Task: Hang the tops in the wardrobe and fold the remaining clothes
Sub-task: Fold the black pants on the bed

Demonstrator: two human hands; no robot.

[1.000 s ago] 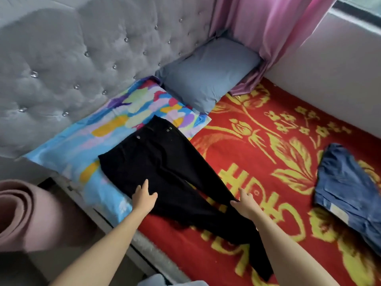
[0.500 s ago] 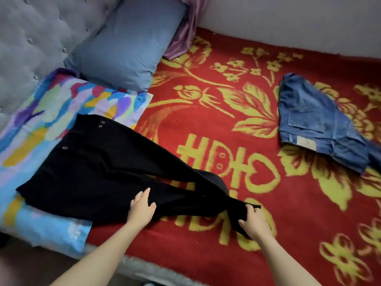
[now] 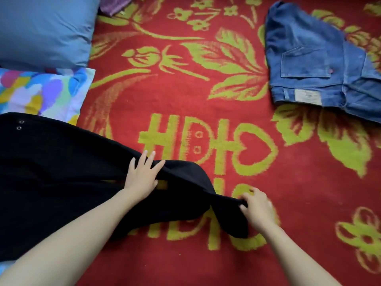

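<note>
Presses the black trousers (image 3: 61, 172) flat on the left of the red blanket (image 3: 185, 104) with an open left hand (image 3: 142, 176), pinches their leg end in the right hand (image 3: 255, 209), first fold barely begun, jeans (image 3: 315, 65) at the blanket's upper right seemingly folded already, no tops in view.

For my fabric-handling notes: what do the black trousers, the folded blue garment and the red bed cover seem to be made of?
Black trousers: matte, soft cloth, perhaps stretch cotton; it drapes limply, with metal-looking rivets. Folded blue garment: faded denim, judging by its stitched patch pocket and waistband label. Red bed cover: fuzzy, napped blanket, likely fleece; its pattern edges look blurred.
</note>
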